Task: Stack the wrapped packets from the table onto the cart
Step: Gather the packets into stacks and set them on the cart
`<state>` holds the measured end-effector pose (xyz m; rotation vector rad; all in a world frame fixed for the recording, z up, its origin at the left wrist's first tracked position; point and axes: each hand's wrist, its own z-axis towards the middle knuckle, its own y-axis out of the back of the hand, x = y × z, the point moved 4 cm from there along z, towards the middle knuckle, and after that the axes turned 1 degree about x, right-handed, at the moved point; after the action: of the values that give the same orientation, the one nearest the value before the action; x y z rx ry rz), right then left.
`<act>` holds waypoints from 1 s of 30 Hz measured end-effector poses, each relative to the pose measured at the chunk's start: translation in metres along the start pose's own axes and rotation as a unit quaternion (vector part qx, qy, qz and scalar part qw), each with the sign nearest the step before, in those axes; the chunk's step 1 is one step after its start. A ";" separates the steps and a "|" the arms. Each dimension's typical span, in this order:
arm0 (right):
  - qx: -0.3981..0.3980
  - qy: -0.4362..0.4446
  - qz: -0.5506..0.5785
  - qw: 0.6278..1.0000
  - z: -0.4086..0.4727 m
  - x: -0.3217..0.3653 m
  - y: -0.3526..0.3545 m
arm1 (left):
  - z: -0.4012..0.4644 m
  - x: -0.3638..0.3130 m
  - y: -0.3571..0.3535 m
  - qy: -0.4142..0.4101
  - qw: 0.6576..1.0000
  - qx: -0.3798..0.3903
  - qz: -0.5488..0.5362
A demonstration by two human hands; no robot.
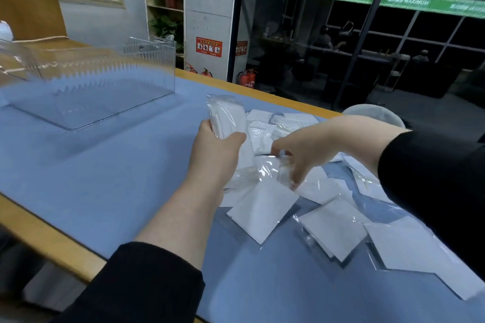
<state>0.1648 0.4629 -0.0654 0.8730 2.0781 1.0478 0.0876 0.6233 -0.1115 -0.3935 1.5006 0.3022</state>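
While far from done: left hand [217,149] gripping upright clear-wrapped white packets [227,115], right hand [301,149] pinching another from the scattered white pile [336,220] at four o'clock; clear plastic bin [105,81] at ten o'clock empty.

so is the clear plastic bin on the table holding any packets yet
No, the clear bin shows only the blue table through its floor, while the packets lie loose by the hands.

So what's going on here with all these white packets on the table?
A person in black sleeves is gathering clear-wrapped white packets strewn over a blue-topped table. The left hand holds a small upright bundle of packets, while the right hand pinches another wrapped packet from the pile. A clear plastic bin sits empty on the table's far left.
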 end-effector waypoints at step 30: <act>-0.238 0.057 0.675 0.696 -0.079 -0.007 -0.014 | -0.031 -0.014 -0.028 0.058 0.964 0.098 -0.242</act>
<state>0.1040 0.4185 -0.0378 2.1070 0.7903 2.2240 0.0711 0.5856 -0.0962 -0.6096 1.4804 -0.2582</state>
